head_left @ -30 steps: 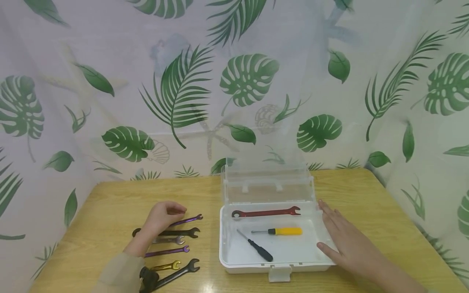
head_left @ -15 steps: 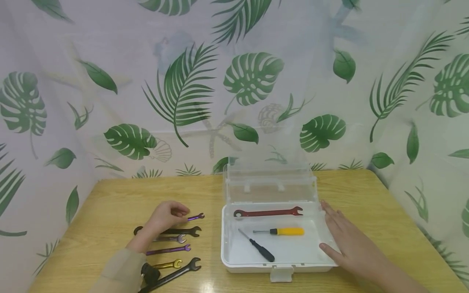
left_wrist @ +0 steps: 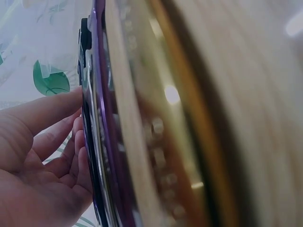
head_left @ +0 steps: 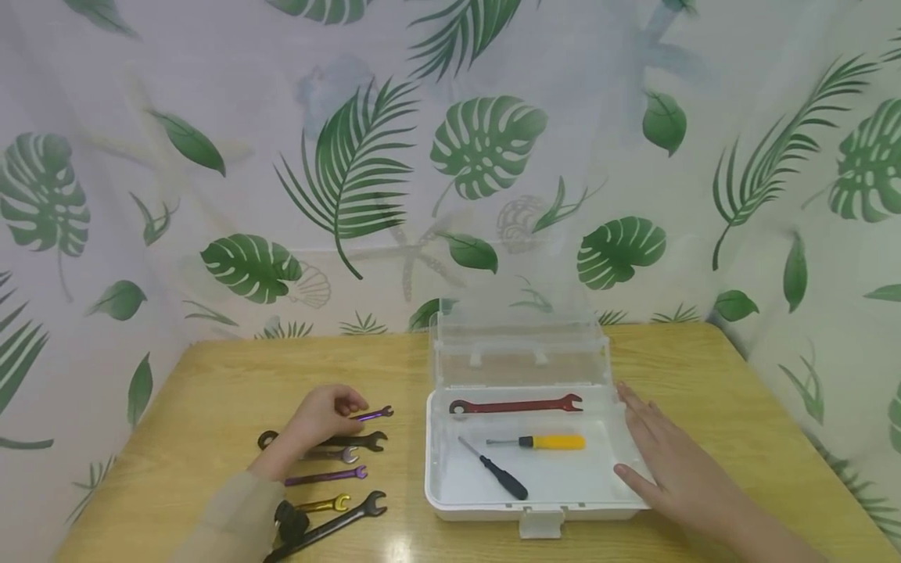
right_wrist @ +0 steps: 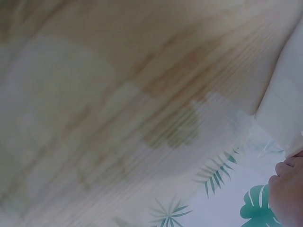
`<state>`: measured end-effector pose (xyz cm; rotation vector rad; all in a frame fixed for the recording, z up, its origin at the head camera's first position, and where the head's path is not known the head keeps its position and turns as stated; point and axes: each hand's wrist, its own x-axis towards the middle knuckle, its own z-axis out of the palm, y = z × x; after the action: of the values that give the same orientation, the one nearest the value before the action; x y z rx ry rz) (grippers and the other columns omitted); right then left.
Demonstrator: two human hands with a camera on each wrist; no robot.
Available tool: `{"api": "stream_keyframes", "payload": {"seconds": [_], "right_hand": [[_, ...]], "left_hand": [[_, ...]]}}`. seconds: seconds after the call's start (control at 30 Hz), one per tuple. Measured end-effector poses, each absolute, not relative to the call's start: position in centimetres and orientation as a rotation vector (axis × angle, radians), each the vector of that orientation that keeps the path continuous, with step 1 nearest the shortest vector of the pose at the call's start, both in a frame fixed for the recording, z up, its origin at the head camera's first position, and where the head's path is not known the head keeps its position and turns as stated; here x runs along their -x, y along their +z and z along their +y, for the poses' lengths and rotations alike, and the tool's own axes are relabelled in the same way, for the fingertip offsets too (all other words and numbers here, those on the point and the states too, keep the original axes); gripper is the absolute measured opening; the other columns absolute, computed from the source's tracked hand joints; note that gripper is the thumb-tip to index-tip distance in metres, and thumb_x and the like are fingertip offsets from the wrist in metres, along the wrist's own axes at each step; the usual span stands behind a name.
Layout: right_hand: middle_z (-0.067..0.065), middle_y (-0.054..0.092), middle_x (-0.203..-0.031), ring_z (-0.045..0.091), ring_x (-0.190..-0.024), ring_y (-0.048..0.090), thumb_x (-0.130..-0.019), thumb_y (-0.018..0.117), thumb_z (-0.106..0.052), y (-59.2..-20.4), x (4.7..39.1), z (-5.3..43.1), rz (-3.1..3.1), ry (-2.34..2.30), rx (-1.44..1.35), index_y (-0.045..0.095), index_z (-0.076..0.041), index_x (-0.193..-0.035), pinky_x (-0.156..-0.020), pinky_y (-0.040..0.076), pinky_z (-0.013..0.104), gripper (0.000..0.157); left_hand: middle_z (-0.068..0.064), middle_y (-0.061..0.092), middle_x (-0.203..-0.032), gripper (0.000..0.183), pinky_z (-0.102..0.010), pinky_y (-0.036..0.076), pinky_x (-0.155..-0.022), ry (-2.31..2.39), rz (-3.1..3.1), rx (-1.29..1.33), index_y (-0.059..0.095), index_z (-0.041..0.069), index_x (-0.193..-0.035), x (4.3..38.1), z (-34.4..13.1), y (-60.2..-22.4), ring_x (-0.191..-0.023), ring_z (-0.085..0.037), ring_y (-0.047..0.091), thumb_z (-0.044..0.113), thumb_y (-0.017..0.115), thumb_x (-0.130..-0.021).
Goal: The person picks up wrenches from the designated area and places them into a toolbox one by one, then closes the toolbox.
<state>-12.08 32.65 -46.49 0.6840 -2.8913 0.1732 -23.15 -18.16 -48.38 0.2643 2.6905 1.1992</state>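
My left hand (head_left: 325,418) is at the far end of the wrench row, pinching a small purple wrench (head_left: 375,414) with its open end poking out to the right. The left wrist view shows the curled fingers (left_wrist: 61,151) behind the other wrenches, which hide the grip. Flat against the right wall of a white toolbox (head_left: 450,512) lies my right hand (head_left: 679,477), its fingers extended. Inside the box are a red wrench (head_left: 521,406), a yellow-handled screwdriver (head_left: 556,442) and a black-handled screwdriver (head_left: 503,477).
Nearer than the left hand lie a black wrench (head_left: 366,442), a silver wrench (head_left: 346,454), a second purple wrench (head_left: 327,476), a gold wrench (head_left: 327,503) and a large black wrench (head_left: 338,528). The toolbox's clear lid (head_left: 521,367) stands raised at the back.
My left hand has shifted slightly right along the far purple wrench and closed its fingers on it. The right hand stays against the toolbox.
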Motion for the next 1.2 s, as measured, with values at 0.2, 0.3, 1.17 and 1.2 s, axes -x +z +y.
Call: {"api": "stream_keyframes", "payload": {"seconds": [0.2,0.3,1.17,1.2], "right_hand": [[0.017,0.022,-0.177,0.030,-0.163,0.028,-0.103,0.065,-0.045,-46.52,12.15,32.57,-2.884,0.170,-0.687,0.031,0.007,-0.162,-0.122,-0.016,0.007,0.085],[0.018,0.023,-0.177,0.032,-0.161,0.030,-0.103,0.065,-0.045,-46.61,12.15,32.57,-2.888,0.166,-0.681,0.030,0.006,-0.163,-0.122,-0.016,0.007,0.086],[0.019,0.028,-0.175,0.033,-0.156,0.037,-0.101,0.068,-0.042,-46.87,12.27,32.69,-2.827,0.183,-0.701,0.034,0.007,-0.160,-0.124,-0.013,0.008,0.084],[0.018,0.028,-0.175,0.034,-0.155,0.038,-0.101,0.067,-0.042,-46.83,12.27,32.67,-2.833,0.184,-0.698,0.034,0.007,-0.160,-0.124,-0.013,0.008,0.084]], "left_hand": [[-0.007,0.069,-0.090,0.017,-0.029,0.050,-0.076,1.176,2.709,-0.249,0.077,0.002,-0.098,23.35,-18.23,-48.66,-0.083,-0.016,0.059,0.000,0.087,-0.083],[-0.006,0.069,-0.089,0.016,-0.029,0.050,-0.075,1.163,2.720,-0.235,0.078,0.002,-0.097,23.36,-18.15,-48.64,-0.082,-0.016,0.058,0.000,0.087,-0.083],[-0.004,0.070,-0.083,0.011,-0.024,0.051,-0.070,1.141,2.769,-0.260,0.073,0.006,-0.087,23.31,-18.04,-48.58,-0.077,-0.012,0.061,-0.003,0.079,-0.089],[-0.004,0.070,-0.083,0.012,-0.024,0.051,-0.070,1.145,2.773,-0.256,0.073,0.007,-0.086,23.29,-18.05,-48.55,-0.077,-0.012,0.061,-0.003,0.079,-0.089]]}}
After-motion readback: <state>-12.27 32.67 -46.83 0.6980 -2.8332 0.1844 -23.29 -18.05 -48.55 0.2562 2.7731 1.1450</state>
